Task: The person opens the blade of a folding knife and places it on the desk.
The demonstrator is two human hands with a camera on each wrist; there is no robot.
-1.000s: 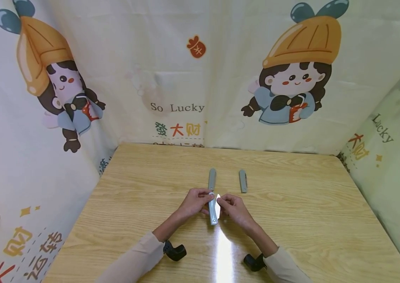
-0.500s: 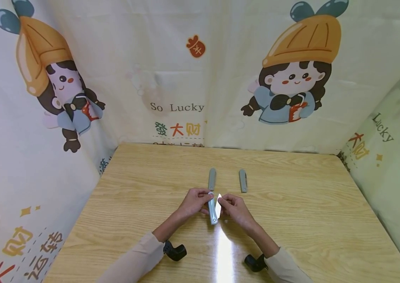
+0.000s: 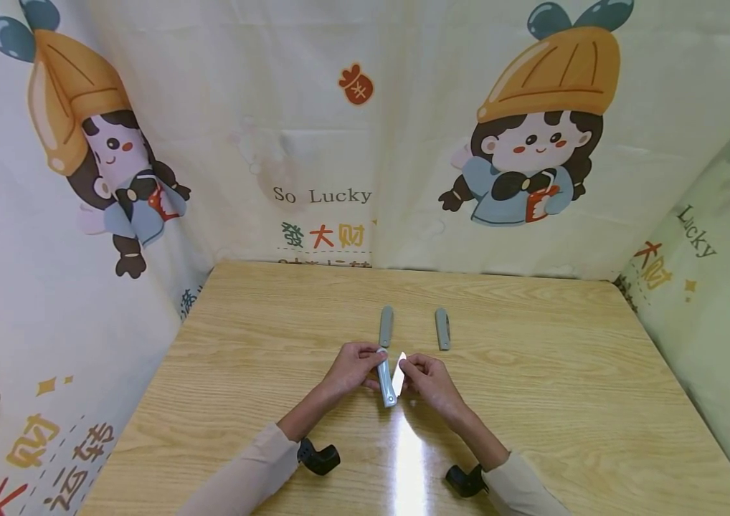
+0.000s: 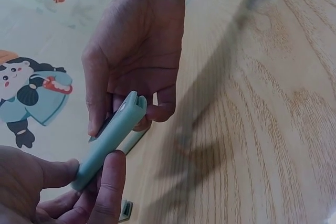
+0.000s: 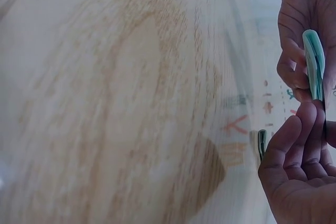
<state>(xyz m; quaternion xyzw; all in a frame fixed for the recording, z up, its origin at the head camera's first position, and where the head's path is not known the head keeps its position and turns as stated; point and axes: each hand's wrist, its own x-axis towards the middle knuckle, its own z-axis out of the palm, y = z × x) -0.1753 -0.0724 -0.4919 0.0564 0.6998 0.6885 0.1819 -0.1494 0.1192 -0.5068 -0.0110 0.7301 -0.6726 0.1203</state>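
In the head view, the folding knife (image 3: 385,377) is between the two hands, raised above the table (image 3: 262,322). Over the last second its blade (image 3: 399,378) has swung outward from the handle: it lay almost along the handle at first, and a narrow V now parts them, joined at the near end. The fingers of the left hand (image 3: 351,365) pinch the handle near its far end; those of the right hand (image 3: 431,378) are closed on the blade near its tip. Both hands have kept nearly the same place, as have the left grey knife (image 3: 386,327) and the right grey knife (image 3: 443,330) (both folded) lying beyond them. The table has pale wood grain, with a bright streak of reflected light near the person. Cream cloth (image 3: 313,107) hangs behind and at both sides, printed with capped cartoon figures, "So Lucky" and coloured characters.

In the left wrist view, the handle is pale green and tilted, held between the left thumb and fingers. The right hand reaches in from above, its fingers bent close to the far side of the knife (the blade is mostly hidden here). Soft shadows cross the grain.

In the right wrist view, the knife sits at the right edge between both hands, the blade hard to make out. Blurred wood grain fills most of the rest.
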